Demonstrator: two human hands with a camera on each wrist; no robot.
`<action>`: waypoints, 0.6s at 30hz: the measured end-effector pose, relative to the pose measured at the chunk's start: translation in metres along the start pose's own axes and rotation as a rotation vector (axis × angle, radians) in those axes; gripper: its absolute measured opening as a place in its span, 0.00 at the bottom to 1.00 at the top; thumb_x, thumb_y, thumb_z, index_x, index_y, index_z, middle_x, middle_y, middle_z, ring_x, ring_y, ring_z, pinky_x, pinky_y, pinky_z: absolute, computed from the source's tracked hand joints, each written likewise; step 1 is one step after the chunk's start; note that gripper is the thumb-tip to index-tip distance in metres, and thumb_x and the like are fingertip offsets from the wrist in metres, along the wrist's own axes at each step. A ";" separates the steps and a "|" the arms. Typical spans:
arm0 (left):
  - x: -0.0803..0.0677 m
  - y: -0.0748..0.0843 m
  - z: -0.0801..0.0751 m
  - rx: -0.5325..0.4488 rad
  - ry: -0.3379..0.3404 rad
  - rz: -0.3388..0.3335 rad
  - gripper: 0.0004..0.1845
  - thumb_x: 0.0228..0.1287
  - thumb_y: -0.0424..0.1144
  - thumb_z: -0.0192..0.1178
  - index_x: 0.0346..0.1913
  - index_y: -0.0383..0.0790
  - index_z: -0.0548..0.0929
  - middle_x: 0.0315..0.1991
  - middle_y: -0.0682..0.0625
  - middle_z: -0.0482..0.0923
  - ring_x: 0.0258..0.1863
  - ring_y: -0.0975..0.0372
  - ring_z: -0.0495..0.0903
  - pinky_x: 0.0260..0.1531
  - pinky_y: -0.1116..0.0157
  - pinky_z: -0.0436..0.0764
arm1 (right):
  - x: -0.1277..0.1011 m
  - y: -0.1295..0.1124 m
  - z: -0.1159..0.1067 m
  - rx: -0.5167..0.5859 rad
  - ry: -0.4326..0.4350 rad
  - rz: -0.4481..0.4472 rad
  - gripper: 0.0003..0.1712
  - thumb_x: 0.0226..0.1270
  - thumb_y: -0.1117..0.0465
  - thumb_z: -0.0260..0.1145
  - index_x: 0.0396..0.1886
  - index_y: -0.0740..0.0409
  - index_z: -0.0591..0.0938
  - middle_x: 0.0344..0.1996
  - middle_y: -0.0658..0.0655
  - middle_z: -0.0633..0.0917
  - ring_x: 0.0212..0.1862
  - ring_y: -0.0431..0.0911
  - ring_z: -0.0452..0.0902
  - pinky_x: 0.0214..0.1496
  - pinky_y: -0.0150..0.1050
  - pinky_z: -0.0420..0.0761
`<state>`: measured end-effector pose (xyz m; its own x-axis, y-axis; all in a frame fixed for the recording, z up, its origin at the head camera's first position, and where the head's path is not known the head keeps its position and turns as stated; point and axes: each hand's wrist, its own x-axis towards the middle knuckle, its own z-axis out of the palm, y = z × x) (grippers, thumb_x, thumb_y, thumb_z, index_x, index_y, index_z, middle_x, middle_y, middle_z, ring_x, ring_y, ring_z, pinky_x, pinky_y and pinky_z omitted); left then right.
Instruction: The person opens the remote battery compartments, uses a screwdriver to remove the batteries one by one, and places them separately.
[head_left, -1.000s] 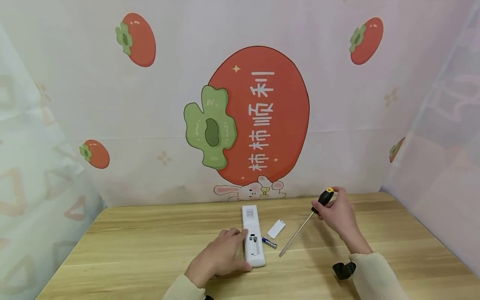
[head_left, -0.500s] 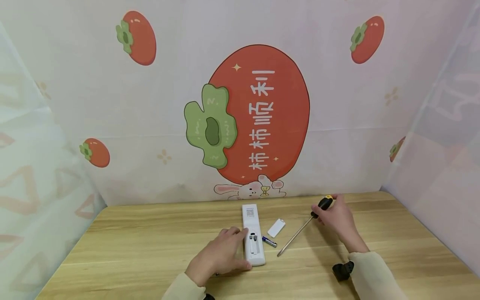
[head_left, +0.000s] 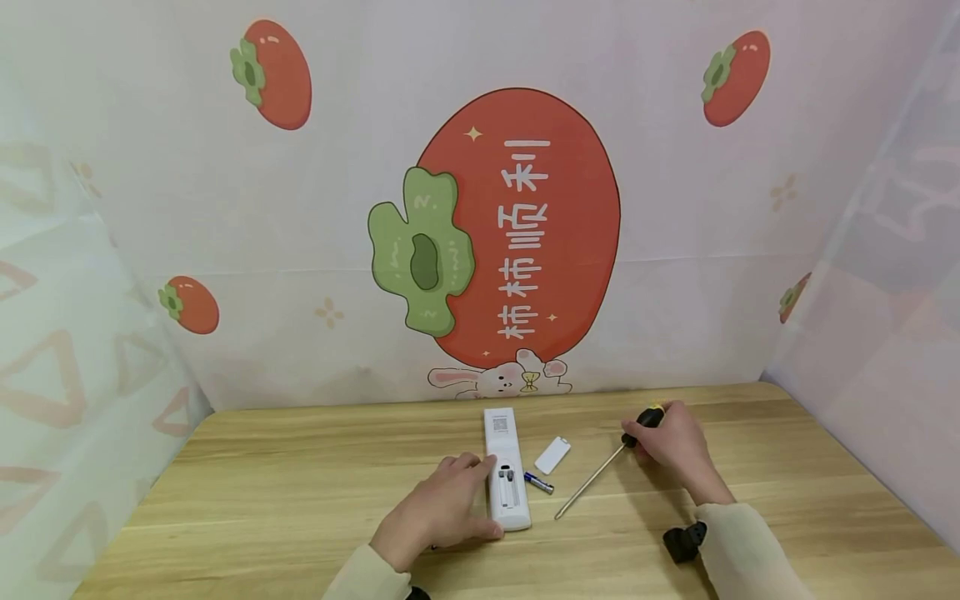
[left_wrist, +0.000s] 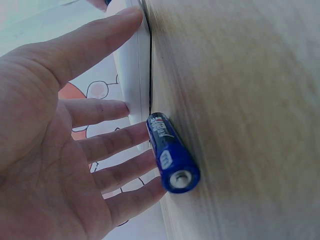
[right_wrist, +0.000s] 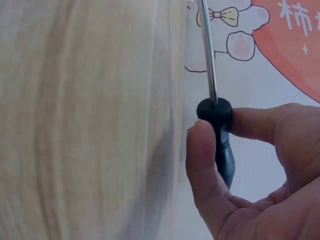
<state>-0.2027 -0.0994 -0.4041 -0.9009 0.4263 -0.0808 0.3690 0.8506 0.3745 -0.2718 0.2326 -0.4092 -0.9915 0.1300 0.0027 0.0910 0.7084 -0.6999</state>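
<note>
A white remote control [head_left: 508, 492] lies face down on the table, its battery compartment uncovered. My left hand [head_left: 442, 504] rests against its left side and near end with fairly straight fingers. Beneath that hand a blue battery [left_wrist: 172, 155] lies on the table, almost wholly hidden from the head view. Another blue battery [head_left: 538, 483] lies just right of the remote, with the white battery cover [head_left: 553, 456] behind it. My right hand [head_left: 678, 437] pinches the black handle of a screwdriver [head_left: 592, 481]; its shaft slants down left, tip low by the tabletop.
The wooden table [head_left: 300, 483] backs onto a persimmon-print cloth [head_left: 337, 125]. Pale cloth also hangs at both sides. A black wrist device [head_left: 684, 543] sits at the right sleeve.
My right hand and the screwdriver handle have sunk lower, so the shaft lies flatter. The left hand and the remote control have stayed in place.
</note>
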 end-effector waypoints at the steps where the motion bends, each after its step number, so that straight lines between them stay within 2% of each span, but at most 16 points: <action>1: 0.000 0.000 0.000 0.001 0.001 0.002 0.48 0.52 0.56 0.77 0.73 0.37 0.72 0.64 0.42 0.73 0.64 0.46 0.72 0.57 0.45 0.79 | 0.000 0.000 0.000 0.001 -0.006 0.004 0.46 0.68 0.51 0.69 0.64 0.85 0.59 0.17 0.57 0.84 0.23 0.46 0.83 0.57 0.60 0.77; 8: -0.001 0.000 0.000 0.004 0.010 0.012 0.48 0.52 0.56 0.77 0.72 0.38 0.72 0.63 0.42 0.74 0.63 0.46 0.72 0.57 0.46 0.78 | 0.000 0.003 0.001 0.022 -0.036 0.023 0.43 0.70 0.53 0.68 0.62 0.85 0.60 0.17 0.56 0.84 0.19 0.46 0.84 0.55 0.58 0.79; 15: -0.001 0.000 0.000 0.003 0.011 0.007 0.47 0.52 0.56 0.77 0.73 0.38 0.72 0.63 0.43 0.74 0.63 0.47 0.72 0.57 0.47 0.78 | 0.000 0.006 0.002 0.031 -0.063 0.039 0.34 0.69 0.54 0.69 0.52 0.80 0.65 0.16 0.57 0.84 0.18 0.45 0.83 0.37 0.42 0.84; 18: -0.001 0.000 0.000 0.004 0.012 0.007 0.47 0.52 0.56 0.77 0.72 0.38 0.72 0.63 0.42 0.74 0.63 0.47 0.72 0.57 0.47 0.78 | 0.001 0.006 0.003 0.020 -0.064 0.038 0.33 0.69 0.53 0.69 0.50 0.78 0.65 0.16 0.57 0.84 0.18 0.45 0.83 0.34 0.39 0.82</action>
<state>-0.2015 -0.0998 -0.4034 -0.9009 0.4287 -0.0675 0.3760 0.8488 0.3718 -0.2721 0.2352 -0.4156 -0.9913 0.1117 -0.0697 0.1278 0.6897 -0.7128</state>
